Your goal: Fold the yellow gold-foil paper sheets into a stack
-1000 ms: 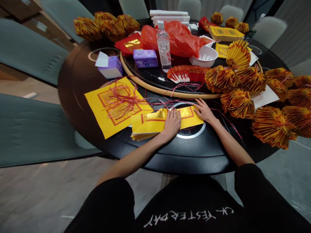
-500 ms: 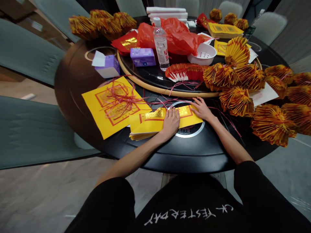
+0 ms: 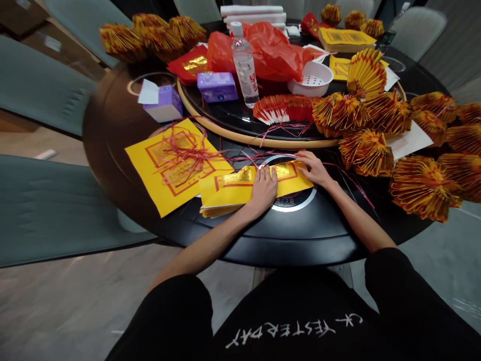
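Observation:
A stack of yellow paper sheets with red and gold print (image 3: 229, 193) lies on the black round table (image 3: 300, 240) in front of me. My left hand (image 3: 263, 189) rests flat on the middle of the stack, fingers stretched out. My right hand (image 3: 314, 169) lies on the stack's right end, its fingers curled at the paper's far edge. Loose red strings (image 3: 188, 150) lie over a larger yellow sheet (image 3: 158, 180) to the left.
Several folded yellow-and-red paper fans (image 3: 366, 153) are piled at the right and back left. The turntable (image 3: 225, 131) carries a water bottle (image 3: 244, 65), red plastic bags (image 3: 274, 50), a white bowl (image 3: 313, 82) and purple tissue packs (image 3: 217, 86). Grey chairs (image 3: 41, 200) stand around.
Both hands stay on the yellow stack. My right hand's fingers have curled a little more at the paper's far edge. The camera has shifted slightly.

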`<state>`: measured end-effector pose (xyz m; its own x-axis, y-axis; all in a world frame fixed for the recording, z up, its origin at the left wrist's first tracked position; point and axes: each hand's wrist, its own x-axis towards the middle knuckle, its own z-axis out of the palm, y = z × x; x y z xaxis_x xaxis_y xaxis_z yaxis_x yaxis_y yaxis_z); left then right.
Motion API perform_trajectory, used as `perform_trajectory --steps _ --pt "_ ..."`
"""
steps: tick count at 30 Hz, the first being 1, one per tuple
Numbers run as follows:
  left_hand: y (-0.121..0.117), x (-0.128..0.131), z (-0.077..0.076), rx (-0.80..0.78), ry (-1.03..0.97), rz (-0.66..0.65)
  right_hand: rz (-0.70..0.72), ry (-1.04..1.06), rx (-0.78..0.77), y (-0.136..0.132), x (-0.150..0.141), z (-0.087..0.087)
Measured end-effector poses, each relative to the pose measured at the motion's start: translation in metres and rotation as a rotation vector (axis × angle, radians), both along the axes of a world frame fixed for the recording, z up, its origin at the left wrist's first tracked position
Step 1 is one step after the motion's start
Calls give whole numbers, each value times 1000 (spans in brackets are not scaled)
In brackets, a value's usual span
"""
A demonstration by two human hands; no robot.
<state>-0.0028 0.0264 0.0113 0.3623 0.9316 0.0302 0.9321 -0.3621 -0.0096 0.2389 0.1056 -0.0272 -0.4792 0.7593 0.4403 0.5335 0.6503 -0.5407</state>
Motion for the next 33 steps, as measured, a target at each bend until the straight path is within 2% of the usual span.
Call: perform_trajectory --steps 4,9,14,21,26,33 --pt "1 1 0 -4 9 -1 134 -63 -29 -28 -5 3" --pt "1 3 1 -8 -12 11 195 -332 -1 -48 -9 4" --pt "3 4 0 -39 -21 20 281 -487 37 -49 -10 10" --pt "2 3 -2 -60 -12 25 372 -511 71 -49 -10 10" --pt "2 1 -6 -36 -32 7 358 -527 43 -48 -10 9" --pt "1 1 -2 -10 -76 -17 379 -512 49 -46 -9 10"
